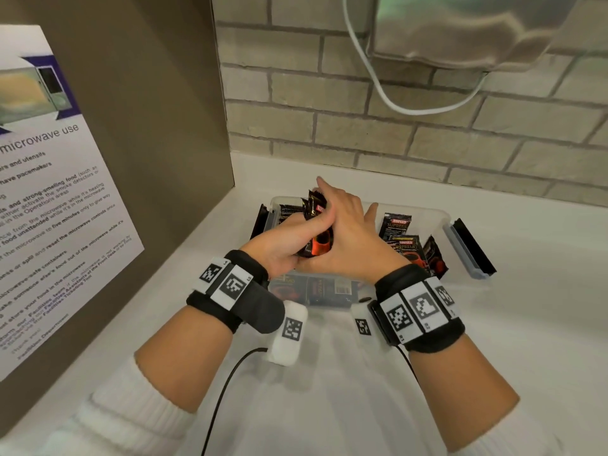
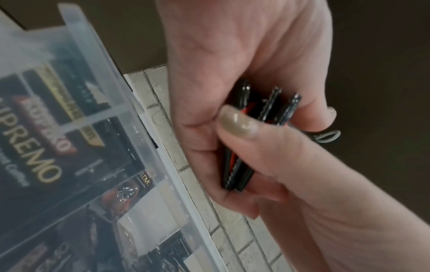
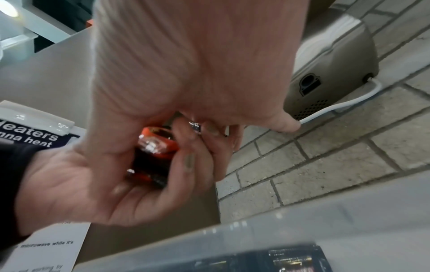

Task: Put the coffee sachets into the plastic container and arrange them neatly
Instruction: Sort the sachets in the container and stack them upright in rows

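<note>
A white counter (image 1: 329,390) runs under a brick wall, a microwave notice (image 1: 49,209) at nine o'clock. Above the clear plastic container (image 1: 441,218), a small bundle of coffee sachets (image 1: 317,225) stands on edge, clasped in the left hand (image 1: 279,245), fingers curled round it. The right hand (image 1: 348,238) lies flat against the bundle's three o'clock side, fingers straight. More sachets (image 1: 406,245) lean inside the container at three o'clock.

A microwave notice (image 1: 49,192) hangs on a brown panel (image 1: 158,110) at nine o'clock. A brick wall (image 1: 427,133) runs from twelve to two, carrying a grey appliance (image 1: 460,28) with a drooping white cord (image 1: 378,80). A white counter (image 1: 526,324) lies below.
</note>
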